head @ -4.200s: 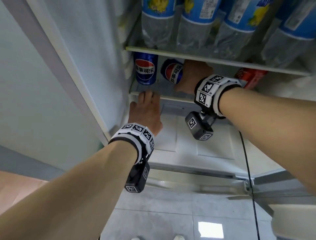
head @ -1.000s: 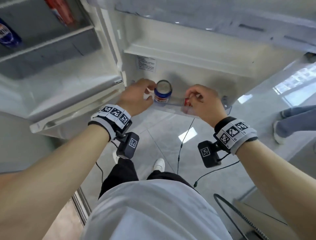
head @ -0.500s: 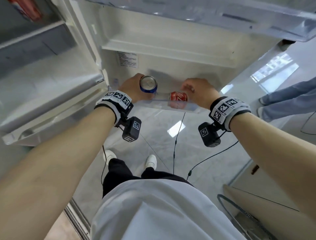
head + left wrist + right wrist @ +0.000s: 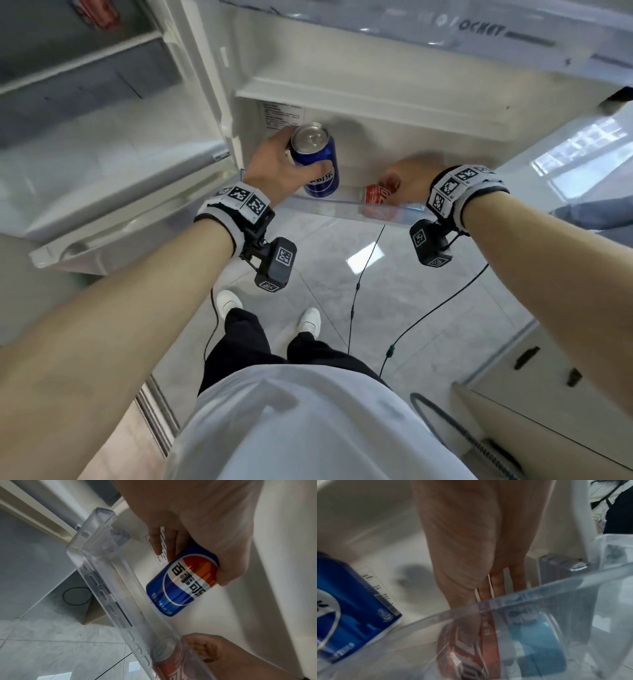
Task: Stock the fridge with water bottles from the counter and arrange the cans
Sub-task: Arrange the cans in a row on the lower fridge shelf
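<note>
Left hand [image 4: 281, 168]: fingers and thumb curled round the upper half of a blue aluminium cola can with a red, white and blue roundel [image 4: 317, 161], silver top facing the head camera, can tilted, its base at the rim of the door bin; the left wrist view shows the thumb on the roundel and the fingers behind the can [image 4: 182, 582]. Right hand [image 4: 411, 178]: reaches into the same bin, fingers pointing down beside a red aluminium can with white lettering [image 4: 376, 197]; the right wrist view shows the straight fingers [image 4: 498, 586] behind the clear wall, but whether they grip the red can cannot be told. Red can: inside the bin, leaning over, its silver top turned toward the blue can, seen through the plastic in the left wrist view [image 4: 173, 660]. Clear plastic fridge door bin [image 4: 342, 205]: fixed to the lower part of the white inner door liner [image 4: 376, 113], which carries a small printed label above the blue can. Both wrists: white bands with black-and-white square markers and black camera units hanging below. To the left: open fridge interior with a glass shelf [image 4: 85, 58] and a white drawer front. Below: grey tiled floor [image 4: 394, 291], black cables, white shoes, black trousers, white shirt.
</note>
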`<action>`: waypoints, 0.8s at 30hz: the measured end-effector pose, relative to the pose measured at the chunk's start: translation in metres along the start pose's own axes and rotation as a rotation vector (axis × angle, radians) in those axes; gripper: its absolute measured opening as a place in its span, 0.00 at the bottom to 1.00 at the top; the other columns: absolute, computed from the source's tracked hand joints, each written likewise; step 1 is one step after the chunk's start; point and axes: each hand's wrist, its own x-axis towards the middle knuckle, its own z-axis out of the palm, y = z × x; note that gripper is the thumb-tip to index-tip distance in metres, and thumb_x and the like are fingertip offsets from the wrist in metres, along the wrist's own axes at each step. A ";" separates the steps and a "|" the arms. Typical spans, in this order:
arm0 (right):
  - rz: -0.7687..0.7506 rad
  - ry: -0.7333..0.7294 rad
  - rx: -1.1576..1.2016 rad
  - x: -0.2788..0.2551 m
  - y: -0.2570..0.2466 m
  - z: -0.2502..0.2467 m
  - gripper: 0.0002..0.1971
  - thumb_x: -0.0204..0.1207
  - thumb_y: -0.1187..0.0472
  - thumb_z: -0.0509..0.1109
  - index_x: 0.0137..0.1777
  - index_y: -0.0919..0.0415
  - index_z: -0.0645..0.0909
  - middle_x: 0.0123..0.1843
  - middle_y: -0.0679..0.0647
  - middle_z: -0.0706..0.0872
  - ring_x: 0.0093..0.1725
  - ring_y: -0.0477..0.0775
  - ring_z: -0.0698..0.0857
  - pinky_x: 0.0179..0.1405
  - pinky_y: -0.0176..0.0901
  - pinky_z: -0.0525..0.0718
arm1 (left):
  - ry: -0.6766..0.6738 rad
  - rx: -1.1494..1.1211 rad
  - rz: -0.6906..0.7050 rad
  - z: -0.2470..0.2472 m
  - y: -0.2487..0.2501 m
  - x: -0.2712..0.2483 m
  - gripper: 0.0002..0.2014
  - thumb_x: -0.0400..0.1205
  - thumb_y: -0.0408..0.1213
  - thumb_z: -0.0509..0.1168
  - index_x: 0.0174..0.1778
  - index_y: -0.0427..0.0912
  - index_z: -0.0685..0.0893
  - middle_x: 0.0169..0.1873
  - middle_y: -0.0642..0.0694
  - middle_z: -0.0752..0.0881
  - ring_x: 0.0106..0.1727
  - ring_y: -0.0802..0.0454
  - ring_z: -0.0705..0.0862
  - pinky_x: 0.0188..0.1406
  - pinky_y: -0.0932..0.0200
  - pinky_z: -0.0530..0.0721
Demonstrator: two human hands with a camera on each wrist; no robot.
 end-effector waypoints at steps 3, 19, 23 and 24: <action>0.013 -0.005 -0.061 0.018 0.007 0.003 0.27 0.60 0.25 0.67 0.47 0.45 0.82 0.39 0.44 0.88 0.42 0.55 0.87 0.52 0.55 0.86 | -0.020 -0.026 -0.014 -0.002 -0.001 -0.003 0.31 0.68 0.48 0.81 0.66 0.45 0.81 0.56 0.53 0.87 0.58 0.55 0.85 0.64 0.56 0.83; 0.155 0.099 0.161 0.026 -0.001 0.018 0.26 0.67 0.33 0.75 0.47 0.56 0.80 0.37 0.50 0.81 0.34 0.48 0.76 0.38 0.44 0.73 | 0.040 -0.003 -0.034 0.008 -0.005 -0.010 0.30 0.70 0.50 0.80 0.66 0.46 0.81 0.55 0.53 0.86 0.57 0.54 0.84 0.61 0.59 0.82; 0.044 0.320 0.403 0.017 0.004 0.022 0.28 0.66 0.36 0.76 0.61 0.53 0.83 0.49 0.48 0.87 0.49 0.50 0.84 0.54 0.43 0.79 | 0.065 -0.019 0.003 0.004 -0.001 -0.013 0.29 0.68 0.49 0.81 0.64 0.48 0.82 0.54 0.54 0.87 0.56 0.56 0.85 0.59 0.61 0.83; -0.003 0.349 0.513 0.012 0.003 0.024 0.30 0.68 0.43 0.80 0.68 0.53 0.80 0.55 0.48 0.86 0.54 0.49 0.83 0.57 0.41 0.77 | 0.070 -0.011 0.012 0.002 0.000 -0.015 0.29 0.68 0.49 0.81 0.64 0.48 0.83 0.54 0.54 0.87 0.56 0.56 0.86 0.59 0.61 0.84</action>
